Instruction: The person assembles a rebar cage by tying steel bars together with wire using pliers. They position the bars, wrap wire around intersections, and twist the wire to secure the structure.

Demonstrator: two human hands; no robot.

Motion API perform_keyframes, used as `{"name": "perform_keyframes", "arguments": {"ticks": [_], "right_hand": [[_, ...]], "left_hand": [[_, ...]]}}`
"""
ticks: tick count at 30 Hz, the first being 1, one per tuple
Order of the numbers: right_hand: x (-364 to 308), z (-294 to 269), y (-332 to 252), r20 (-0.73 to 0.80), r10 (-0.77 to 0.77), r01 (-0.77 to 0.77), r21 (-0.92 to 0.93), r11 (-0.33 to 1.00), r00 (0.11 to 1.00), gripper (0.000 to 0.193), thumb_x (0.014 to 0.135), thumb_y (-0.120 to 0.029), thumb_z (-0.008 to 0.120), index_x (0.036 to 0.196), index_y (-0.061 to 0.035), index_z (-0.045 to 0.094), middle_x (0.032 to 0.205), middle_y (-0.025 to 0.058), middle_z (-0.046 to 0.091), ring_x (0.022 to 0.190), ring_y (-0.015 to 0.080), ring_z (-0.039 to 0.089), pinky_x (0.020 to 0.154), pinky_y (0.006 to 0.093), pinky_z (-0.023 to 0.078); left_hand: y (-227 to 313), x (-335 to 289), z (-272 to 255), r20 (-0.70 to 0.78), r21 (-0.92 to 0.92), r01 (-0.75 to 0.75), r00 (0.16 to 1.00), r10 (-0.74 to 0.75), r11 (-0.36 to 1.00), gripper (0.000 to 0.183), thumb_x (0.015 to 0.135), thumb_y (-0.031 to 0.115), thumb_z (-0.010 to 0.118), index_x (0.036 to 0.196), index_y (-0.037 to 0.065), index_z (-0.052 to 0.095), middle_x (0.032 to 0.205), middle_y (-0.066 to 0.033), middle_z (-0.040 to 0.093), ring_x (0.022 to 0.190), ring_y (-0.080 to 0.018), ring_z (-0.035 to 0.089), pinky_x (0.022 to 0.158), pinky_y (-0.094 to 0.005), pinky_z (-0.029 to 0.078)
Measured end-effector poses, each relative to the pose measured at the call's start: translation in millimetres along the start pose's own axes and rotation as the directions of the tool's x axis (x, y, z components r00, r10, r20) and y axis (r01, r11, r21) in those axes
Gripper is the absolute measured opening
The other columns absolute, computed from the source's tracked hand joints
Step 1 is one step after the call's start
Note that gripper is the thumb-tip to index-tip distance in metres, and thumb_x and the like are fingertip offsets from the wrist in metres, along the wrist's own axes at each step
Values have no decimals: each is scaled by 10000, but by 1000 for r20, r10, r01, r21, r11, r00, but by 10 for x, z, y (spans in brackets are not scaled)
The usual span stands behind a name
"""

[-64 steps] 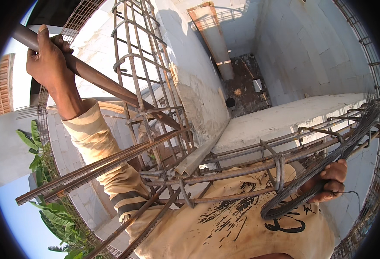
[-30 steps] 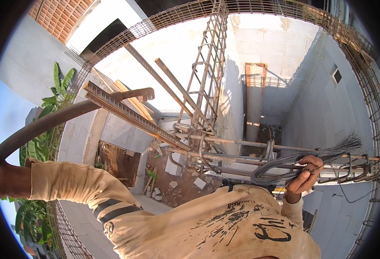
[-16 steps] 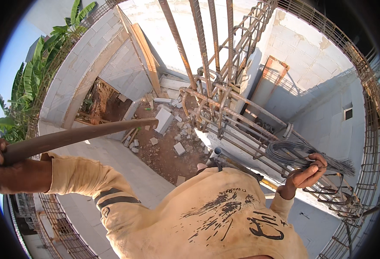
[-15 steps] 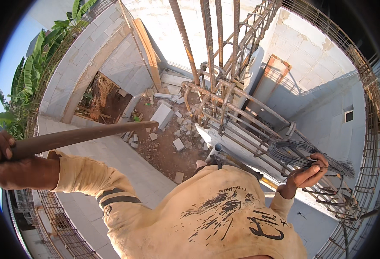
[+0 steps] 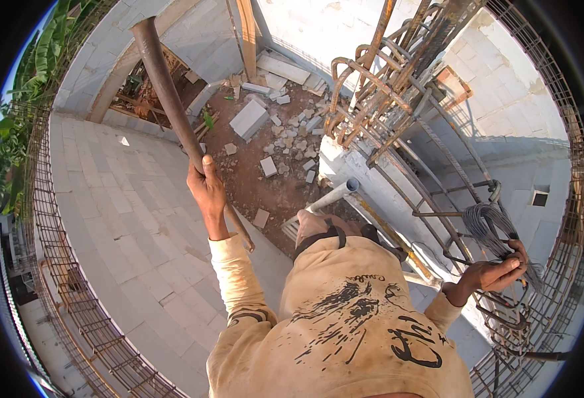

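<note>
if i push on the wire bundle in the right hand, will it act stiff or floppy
The wire bundle is probably springy, since its many thin strands hold a rounded loop beyond the right hand. The ends fan out, so they may splay or snag on the nearby rebar.

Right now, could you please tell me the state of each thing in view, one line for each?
Left hand, closed around the brown bar.
Brown bar, held slantwise.
Right hand, closed on the wire bundle.
Wire bundle, looped at one end, loose strands at the other.
Steel bars, some bent into hooks.
Grey pipe, open at its upper end.
Rubble, scattered over the ground.
</note>
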State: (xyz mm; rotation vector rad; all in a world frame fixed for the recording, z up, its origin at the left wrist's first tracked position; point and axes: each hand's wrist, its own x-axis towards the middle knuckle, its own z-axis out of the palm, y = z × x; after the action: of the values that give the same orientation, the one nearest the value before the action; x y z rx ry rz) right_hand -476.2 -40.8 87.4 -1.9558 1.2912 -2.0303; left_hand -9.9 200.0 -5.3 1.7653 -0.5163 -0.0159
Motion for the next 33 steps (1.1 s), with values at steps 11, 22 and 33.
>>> {"name": "perform_keyframes", "arguments": {"ticks": [11, 22, 33], "right_hand": [[119, -122, 17, -10, -26, 27, 66, 997, 1000, 355, 1087, -213, 413, 1034, 101, 570, 1026, 220, 621, 945, 291, 566, 937, 431, 438], [-195, 76, -992, 664, 102, -586, 565, 582, 741, 365, 1094, -354, 490, 984, -11, 542, 776, 126, 565, 519, 158, 480, 496, 294, 390], [-1472, 1552, -920, 973, -230, -501, 184, 846, -30, 323, 993, -322, 649, 993, -5, 587, 846, 147, 619, 727, 306, 573, 685, 404, 473]], "left_hand": [[-431, -186, -112, -33, -23, 484, 874, -484, 875, 497, 1048, 523, 554, 808, 90, 509, 577, 26, 424, 428, -77, 413, 377, -275, 342], [868, 183, -965, -367, -436, -61, 923, -115, 898, 557, 1008, 654, 525, 909, 108, 472, 569, -1, 370, 421, -88, 359, 384, -238, 312], [1486, 214, -1520, -367, -704, -304, 930, 39, 642, 534, 1051, 613, 455, 892, 110, 538, 573, 7, 382, 394, -75, 316, 351, -218, 342]]}}
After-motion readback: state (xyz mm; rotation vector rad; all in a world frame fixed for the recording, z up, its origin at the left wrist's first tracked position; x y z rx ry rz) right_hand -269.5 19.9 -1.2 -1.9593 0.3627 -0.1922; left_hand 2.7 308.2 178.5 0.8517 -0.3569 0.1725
